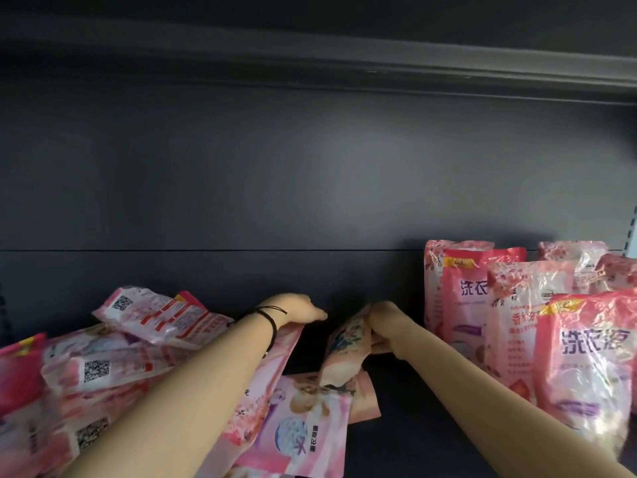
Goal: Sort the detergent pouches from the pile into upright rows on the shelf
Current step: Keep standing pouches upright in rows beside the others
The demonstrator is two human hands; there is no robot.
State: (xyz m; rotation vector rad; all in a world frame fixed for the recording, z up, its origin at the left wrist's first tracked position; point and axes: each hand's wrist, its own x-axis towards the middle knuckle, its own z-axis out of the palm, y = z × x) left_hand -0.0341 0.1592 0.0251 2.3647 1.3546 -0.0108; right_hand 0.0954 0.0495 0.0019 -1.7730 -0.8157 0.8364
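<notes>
A loose pile of pink detergent pouches (pixel 103 367) lies flat and crooked on the left of the dark shelf (pixel 396 401). On the right, several pink pouches (pixel 517 315) stand upright in rows. My left hand (pixel 296 310) reaches over the pile and holds the top edge of a long pink pouch (pixel 265 384) that slants down under my forearm. My right hand (pixel 382 322) grips the top of a crumpled pouch (pixel 344 353) lifted at mid-shelf. Another pouch (pixel 306 432) lies flat below it.
The shelf's dark back panel (pixel 310 184) rises behind everything, and the underside of the upper shelf (pixel 344 63) runs across the top. A slotted upright (pixel 632 232) shows at the far right edge. Bare shelf floor lies between pile and rows.
</notes>
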